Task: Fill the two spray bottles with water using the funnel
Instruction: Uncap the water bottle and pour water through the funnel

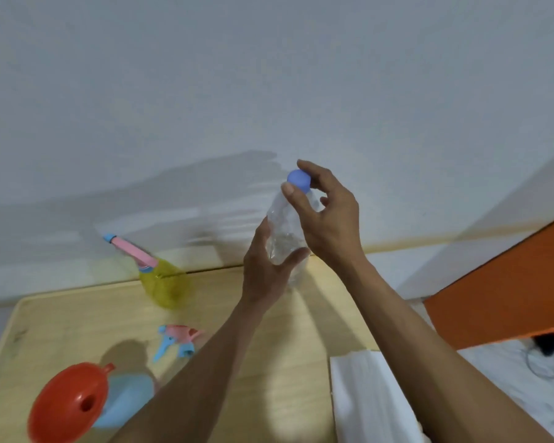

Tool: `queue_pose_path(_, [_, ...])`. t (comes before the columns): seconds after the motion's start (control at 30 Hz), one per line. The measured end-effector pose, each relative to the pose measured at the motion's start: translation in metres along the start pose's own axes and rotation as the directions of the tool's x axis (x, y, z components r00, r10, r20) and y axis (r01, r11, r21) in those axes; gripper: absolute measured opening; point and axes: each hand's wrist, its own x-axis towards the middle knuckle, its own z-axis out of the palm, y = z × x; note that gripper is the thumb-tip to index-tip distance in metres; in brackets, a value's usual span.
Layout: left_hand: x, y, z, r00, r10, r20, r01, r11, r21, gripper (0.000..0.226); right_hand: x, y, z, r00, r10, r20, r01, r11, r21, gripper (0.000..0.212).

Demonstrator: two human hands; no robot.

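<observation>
1. Head view: left hand (pixel 266 266) grips the clear bottle (pixel 285 231) body above the table (pixel 269 362).
2. Right hand (pixel 323 209) pinches its blue cap (pixel 298 180).
3. Funnel (pixel 68 402) sits in the blue bottle (pixel 128 398), front-left.
4. Yellow bottle (pixel 165 286) stands behind; a loose sprayer (pixel 176 342) lies between them.

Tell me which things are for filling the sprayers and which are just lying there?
For the job: water bottle, its blue cap, orange funnel, blue spray bottle, yellow spray bottle, loose spray head.

Just lying about: white foam sheet, orange panel, cable.
</observation>
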Motion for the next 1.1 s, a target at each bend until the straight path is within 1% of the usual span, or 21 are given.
queue_pose_path(0.1, [0.005,0.001,0.005,0.999,0.030,-0.017,-0.031,0.999,-0.020,0.086,0.003,0.008,0.002,0.999,-0.033,0.017,0.033,0.999,0.010,0.037])
queue_pose_path(0.2, [0.007,0.001,0.005,0.999,0.036,-0.030,-0.036,0.999,-0.022,0.082,0.003,0.013,0.004,0.998,-0.068,-0.014,0.068,0.998,0.015,0.038])
queue_pose_path(0.3, [0.002,0.001,0.001,0.998,0.036,-0.052,-0.036,0.999,-0.006,0.077,-0.002,0.011,0.005,0.995,-0.100,-0.025,0.100,0.994,0.037,0.034])
queue_pose_path(0.47, [-0.026,0.017,-0.017,0.995,0.041,-0.092,-0.042,0.999,-0.015,0.078,-0.027,-0.017,0.000,0.989,-0.147,-0.029,0.149,0.986,0.079,0.035])
queue_pose_path(0.57, [-0.059,0.028,-0.037,0.988,0.080,-0.134,-0.081,0.997,0.002,0.081,-0.058,-0.039,-0.003,0.986,-0.164,-0.012,0.165,0.983,0.080,0.035])
queue_pose_path(0.63, [-0.088,0.029,-0.050,0.983,0.094,-0.159,-0.095,0.996,0.004,0.084,-0.084,-0.051,-0.004,0.990,-0.140,0.009,0.138,0.984,0.108,0.034])
queue_pose_path(0.77, [-0.147,0.026,-0.073,0.981,0.062,-0.182,-0.068,0.997,-0.026,0.086,-0.140,-0.068,-0.002,0.996,-0.068,0.055,0.057,0.982,0.178,0.032])
queue_pose_path(0.97, [-0.222,0.013,-0.093,0.979,0.046,-0.201,-0.051,0.998,-0.022,0.082,-0.216,-0.078,-0.002,0.995,-0.049,0.091,0.030,0.980,0.199,0.030])
queue_pose_path(1.03, [-0.241,0.011,-0.095,0.979,0.009,-0.203,-0.018,0.999,-0.039,0.078,-0.234,-0.078,-0.004,0.995,-0.030,0.100,0.009,0.979,0.202,0.029])
queue_pose_path(1.1, [-0.256,0.008,-0.095,0.980,-0.043,-0.193,0.026,0.996,-0.091,0.075,-0.251,-0.076,-0.006,0.993,-0.020,0.114,-0.004,0.980,0.200,0.028])
